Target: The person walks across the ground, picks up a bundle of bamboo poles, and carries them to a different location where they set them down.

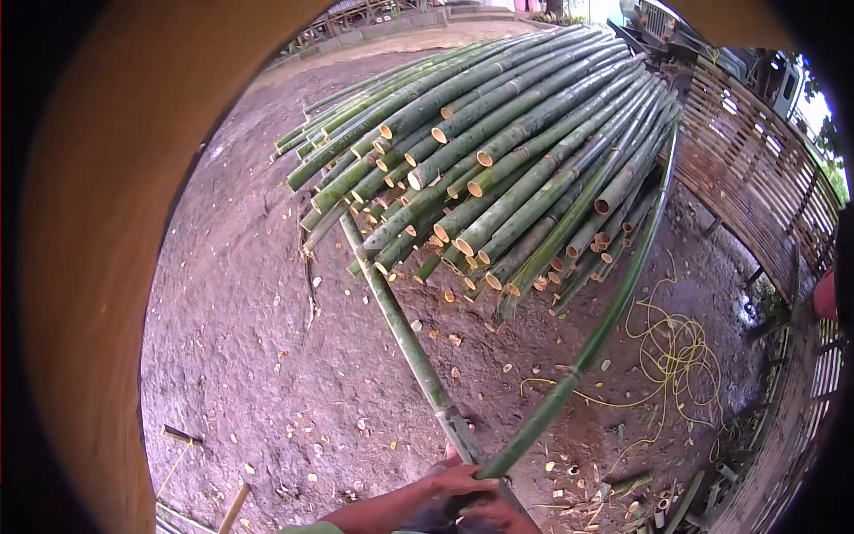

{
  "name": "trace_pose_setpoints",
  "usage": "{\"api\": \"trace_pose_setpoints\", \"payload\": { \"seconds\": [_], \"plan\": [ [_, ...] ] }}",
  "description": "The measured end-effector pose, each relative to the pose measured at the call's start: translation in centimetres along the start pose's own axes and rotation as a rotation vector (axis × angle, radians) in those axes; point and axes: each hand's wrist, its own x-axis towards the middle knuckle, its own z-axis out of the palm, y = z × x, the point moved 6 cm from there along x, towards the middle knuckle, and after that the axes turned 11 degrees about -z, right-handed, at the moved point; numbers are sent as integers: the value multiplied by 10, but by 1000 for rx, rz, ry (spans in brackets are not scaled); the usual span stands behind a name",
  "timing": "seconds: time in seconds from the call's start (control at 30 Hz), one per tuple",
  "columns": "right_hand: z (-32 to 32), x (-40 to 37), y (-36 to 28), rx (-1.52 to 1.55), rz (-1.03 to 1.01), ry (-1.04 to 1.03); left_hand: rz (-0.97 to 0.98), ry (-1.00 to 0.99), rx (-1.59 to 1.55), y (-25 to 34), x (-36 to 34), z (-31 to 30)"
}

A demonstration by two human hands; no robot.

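Note:
Two long green bamboo poles meet at the bottom centre. My left hand (454,481) reaches in from the lower left, its fingers closed on the near end of the right-hand bamboo pole (543,414). Just below and to the right, my right hand (498,512) is closed around the same end, partly cut off by the frame's bottom edge. The other bamboo pole (400,329) passes under my hands and slopes up to the pile. A large stack of cut green bamboo (498,151) fills the upper middle, open ends facing me.
A yellow cord (672,356) lies tangled on the muddy ground at the right. Beyond it stands a slatted bamboo fence (756,160). Bamboo offcuts (685,503) lie at the lower right. A parked vehicle (658,22) shows at the top right.

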Motion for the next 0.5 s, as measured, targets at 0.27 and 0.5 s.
{"api": "trace_pose_setpoints", "payload": {
  "seconds": [0.27, 0.5],
  "plan": [
    [-25, -48, 56, 73, 324, 173, -156, 31, 146, -92, -62, 16],
    [-134, -28, -33, 291, -156, 594, -237, 144, -39, -167, -210, 3]
  ]
}}
